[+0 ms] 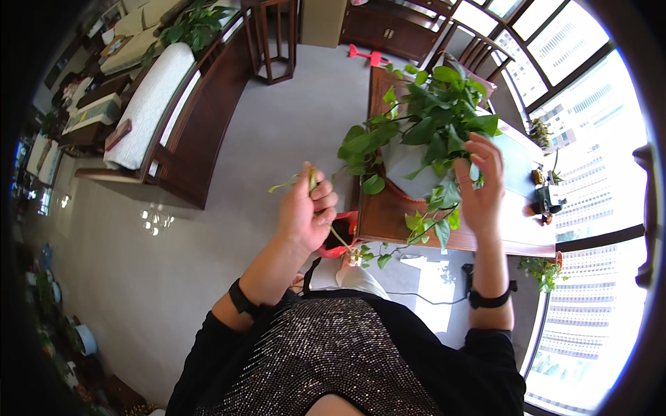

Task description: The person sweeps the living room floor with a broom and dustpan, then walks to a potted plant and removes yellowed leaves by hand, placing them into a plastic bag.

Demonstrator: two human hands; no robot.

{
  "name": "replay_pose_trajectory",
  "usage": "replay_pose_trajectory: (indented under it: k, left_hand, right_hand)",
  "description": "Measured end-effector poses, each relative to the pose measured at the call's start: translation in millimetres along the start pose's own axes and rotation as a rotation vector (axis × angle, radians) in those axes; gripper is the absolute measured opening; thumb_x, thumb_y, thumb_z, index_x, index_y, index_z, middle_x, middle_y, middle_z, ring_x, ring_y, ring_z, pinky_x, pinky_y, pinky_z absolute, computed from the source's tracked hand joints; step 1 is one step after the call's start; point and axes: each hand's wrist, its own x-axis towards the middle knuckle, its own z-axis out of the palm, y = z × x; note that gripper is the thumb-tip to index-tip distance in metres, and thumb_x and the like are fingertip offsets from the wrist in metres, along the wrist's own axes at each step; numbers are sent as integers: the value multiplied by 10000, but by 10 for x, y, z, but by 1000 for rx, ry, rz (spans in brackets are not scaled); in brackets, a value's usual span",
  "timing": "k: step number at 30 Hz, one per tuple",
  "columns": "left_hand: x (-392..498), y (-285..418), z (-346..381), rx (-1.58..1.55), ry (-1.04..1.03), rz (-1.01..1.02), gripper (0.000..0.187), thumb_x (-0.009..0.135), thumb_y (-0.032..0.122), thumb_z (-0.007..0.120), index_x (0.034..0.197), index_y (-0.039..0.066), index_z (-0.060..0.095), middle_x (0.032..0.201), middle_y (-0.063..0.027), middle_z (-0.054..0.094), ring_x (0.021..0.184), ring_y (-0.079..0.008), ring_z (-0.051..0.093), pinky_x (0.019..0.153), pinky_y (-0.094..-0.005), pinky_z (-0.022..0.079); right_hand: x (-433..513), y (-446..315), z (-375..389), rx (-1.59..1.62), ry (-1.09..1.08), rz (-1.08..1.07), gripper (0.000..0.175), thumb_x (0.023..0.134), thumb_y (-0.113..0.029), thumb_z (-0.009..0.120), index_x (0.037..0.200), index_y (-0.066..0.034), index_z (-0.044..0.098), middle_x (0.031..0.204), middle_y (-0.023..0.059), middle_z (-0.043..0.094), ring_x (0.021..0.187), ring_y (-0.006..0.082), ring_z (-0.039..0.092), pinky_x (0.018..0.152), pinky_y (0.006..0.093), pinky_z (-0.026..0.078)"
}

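My left hand is closed around cut-looking plant stems; a yellowed tip sticks out above the fist, and a thin stem hangs below it. At the right side of a leafy green pothos plant, my right hand is raised with its fingers apart, close to the leaves. Whether its fingertips touch a leaf I cannot tell. The plant grows from a pale pot on a dark wooden table, and its vines trail over the table's near edge.
A red bin with a dark inside stands on the floor by the table's corner. A cable crosses the floor near my legs. Small ornaments sit at the table's right end, beside tall windows. A wooden bench stands at the left.
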Motion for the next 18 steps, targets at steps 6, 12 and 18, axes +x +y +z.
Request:
replay_pose_trajectory:
  k: [6, 12, 18]
  left_hand:
    - [308, 35, 357, 373, 2, 196, 381, 878, 487, 590, 745, 179, 410, 587, 85, 272, 466, -23, 240, 350, -173, 213]
    - [911, -103, 996, 558, -20, 280, 205, 926, 272, 577, 960, 70, 597, 568, 79, 301, 437, -22, 233, 340, -180, 247]
    - [1713, -348, 1741, 1418, -331, 624, 224, 976, 213, 473, 1084, 55, 588, 687, 14, 499, 484, -7, 350, 400, -174, 347]
  right_hand:
    - [698, 1249, -661, 89, -17, 311, 264, 922, -209, 577, 1093, -8, 573, 997, 57, 625, 913, 118, 580, 789, 258, 459]
    - [1133, 2363, -629, 160, -340, 546, 319, 941, -313, 534, 1068, -29, 602, 950, 38, 645, 863, 108, 598, 751, 262, 465]
    - [1385, 3035, -261, -48, -372, 197, 227, 864, -195, 585, 954, -3, 665, 837, 142, 673, 780, 247, 645, 716, 339, 489]
